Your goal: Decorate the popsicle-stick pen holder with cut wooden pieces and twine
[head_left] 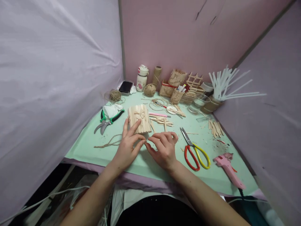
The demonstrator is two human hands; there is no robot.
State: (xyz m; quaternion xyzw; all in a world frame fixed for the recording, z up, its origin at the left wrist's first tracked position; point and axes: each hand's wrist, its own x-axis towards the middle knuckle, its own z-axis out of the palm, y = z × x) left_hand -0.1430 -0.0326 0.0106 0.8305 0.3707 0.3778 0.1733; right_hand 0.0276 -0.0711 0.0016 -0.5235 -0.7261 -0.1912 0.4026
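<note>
A small holder (143, 125) made of upright wooden craft sticks, with a bow-like wooden piece on its front, sits on the green tabletop. My left hand (129, 146) has fingers stretched against the holder's side and front, while its thumb and index finger pinch just in front of it. My right hand (164, 149) pinches at the same spot, fingertips nearly meeting the left ones. Whatever lies between the fingertips is too small to make out. Left of my left hand lies a loose length of twine (107, 145). Scissors (194, 150) with red and yellow handles lie to the right.
Pruning shears (104, 124) lie at the left; a pink glue gun (229, 171) rests at the right edge. Loose craft sticks (161, 120) and a pink pen (158, 115) are behind the hands. Twine balls (150, 90), a bottle (142, 78) and white glue sticks (222, 83) stand along the back.
</note>
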